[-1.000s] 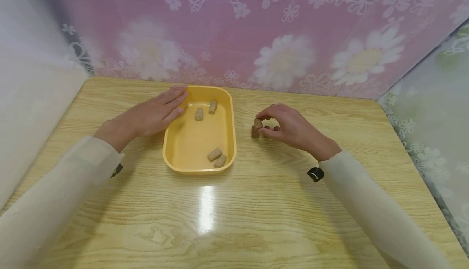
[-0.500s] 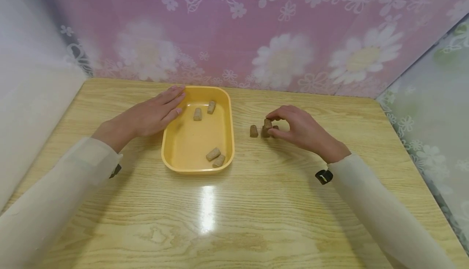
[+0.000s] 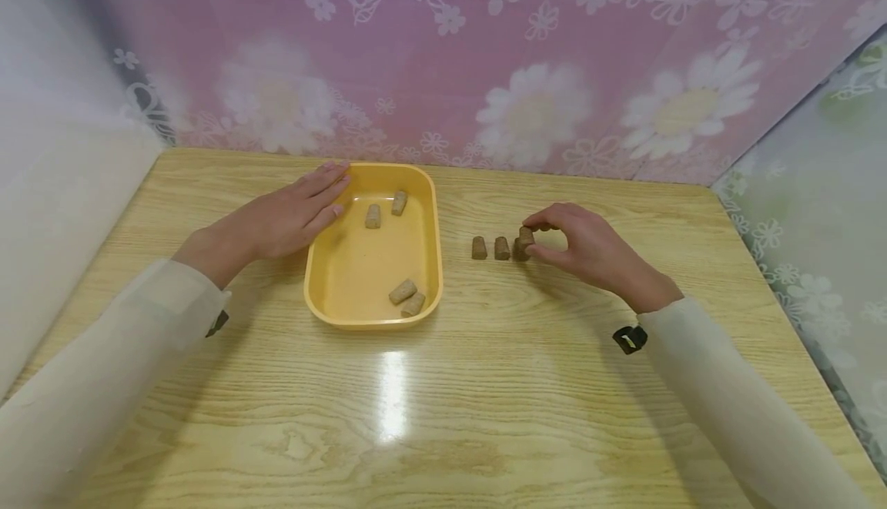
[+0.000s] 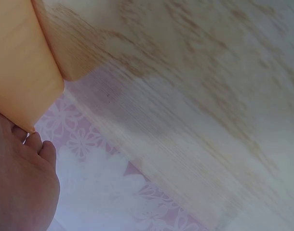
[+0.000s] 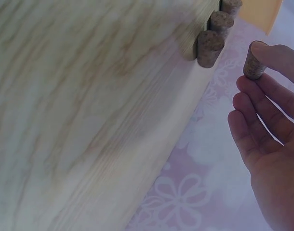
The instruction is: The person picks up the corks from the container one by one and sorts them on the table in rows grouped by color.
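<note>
My right hand (image 3: 589, 251) pinches a cork stopper (image 5: 253, 65) between thumb and fingertips. In the right wrist view it is held apart from the standing corks. Three corks stand upright in a row on the table: a left cork (image 3: 479, 248), a middle cork (image 3: 502, 249) and a right cork (image 5: 210, 49). From the head view the held cork partly covers the right one. My left hand (image 3: 287, 216) lies with straight fingers on the left rim of a yellow tray (image 3: 438, 262). In the left wrist view those fingers touch the tray's edge.
Inside the tray, two pale corks (image 3: 399, 202) lie towards the back and two more corks (image 3: 403, 292) near the front right corner. The wood-grain table (image 3: 485, 401) ends at a pink flowered backdrop (image 3: 430, 70). Flowered and white sheets flank the sides.
My right hand has moved rightwards along the row with the pinched cork, from above the left cork past the middle to the right one. The left hand has stayed on the tray.
</note>
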`<state>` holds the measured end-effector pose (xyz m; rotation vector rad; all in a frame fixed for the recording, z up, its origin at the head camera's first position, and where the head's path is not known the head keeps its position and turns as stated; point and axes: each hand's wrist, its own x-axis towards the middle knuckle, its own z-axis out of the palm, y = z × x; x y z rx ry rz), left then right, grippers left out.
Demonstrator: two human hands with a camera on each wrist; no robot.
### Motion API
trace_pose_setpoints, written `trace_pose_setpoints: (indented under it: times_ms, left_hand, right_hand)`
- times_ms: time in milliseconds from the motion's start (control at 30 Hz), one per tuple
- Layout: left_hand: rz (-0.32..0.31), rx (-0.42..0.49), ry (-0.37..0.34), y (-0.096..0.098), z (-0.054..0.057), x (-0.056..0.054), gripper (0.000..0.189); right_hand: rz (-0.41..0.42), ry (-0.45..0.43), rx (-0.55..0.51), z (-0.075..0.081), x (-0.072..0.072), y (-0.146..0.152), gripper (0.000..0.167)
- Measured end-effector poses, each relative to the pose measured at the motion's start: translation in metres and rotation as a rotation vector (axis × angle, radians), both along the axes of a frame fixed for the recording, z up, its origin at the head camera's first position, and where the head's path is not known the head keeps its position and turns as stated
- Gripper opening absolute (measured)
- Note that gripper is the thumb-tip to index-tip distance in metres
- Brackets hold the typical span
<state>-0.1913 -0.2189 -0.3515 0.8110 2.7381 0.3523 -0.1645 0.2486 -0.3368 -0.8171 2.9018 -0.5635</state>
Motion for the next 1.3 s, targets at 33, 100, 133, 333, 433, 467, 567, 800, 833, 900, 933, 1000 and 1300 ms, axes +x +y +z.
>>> trace_pose_setpoints:
  times_ms: [33,100,133,333,433,467,567,800,833,900,933,1000,1300]
  left_hand:
    - [-0.001,0.001,0.002,0.0,0.0,0.0,0.067]
    - [-0.004,0.002,0.004,0.0,0.0,0.0,0.067]
    - [-0.005,0.0,0.005,0.001,0.0,0.0,0.067]
    - [0.0,-0.012,0.003,0.0,0.0,0.001,0.073]
    - [0.002,-0.013,0.002,0.0,0.0,0.001,0.072]
    - [0.001,-0.015,0.002,0.0,0.0,0.001,0.072]
    - [-0.001,-0.014,0.001,0.0,0.001,0.001,0.071]
    - [-0.004,-0.008,0.002,0.0,0.0,0.0,0.068]
    - [-0.005,-0.01,0.003,0.0,0.0,0.0,0.068]
    - [-0.007,-0.01,0.004,0.0,0.0,0.0,0.069]
    - [-0.008,-0.01,0.005,0.0,0.0,0.0,0.069]
    - [-0.009,-0.008,0.005,-0.001,-0.001,0.0,0.07]
    - [-0.032,0.008,0.024,-0.001,-0.002,-0.001,0.068]
  right_hand:
    - [-0.002,0.002,-0.001,0.0,0.0,0.002,0.037]
    - [-0.006,0.008,-0.005,-0.002,0.001,0.006,0.037]
    - [-0.006,0.009,-0.004,-0.002,0.001,0.008,0.037]
    - [-0.025,-0.005,0.001,-0.005,0.002,0.015,0.036]
    - [-0.043,-0.025,0.007,-0.007,0.002,0.017,0.036]
    - [-0.049,-0.031,0.008,-0.007,0.002,0.018,0.037]
    - [-0.061,-0.048,0.007,-0.009,0.002,0.02,0.038]
    - [-0.065,-0.061,0.014,-0.015,0.0,0.025,0.037]
    - [-0.065,-0.063,0.014,-0.016,-0.001,0.025,0.037]
    - [-0.067,-0.07,0.014,-0.018,-0.002,0.026,0.037]
    - [-0.068,-0.074,0.016,-0.019,-0.003,0.026,0.037]
    - [-0.07,-0.08,0.019,-0.021,-0.004,0.027,0.037]
    - [-0.069,-0.103,0.024,-0.027,-0.006,0.03,0.04]
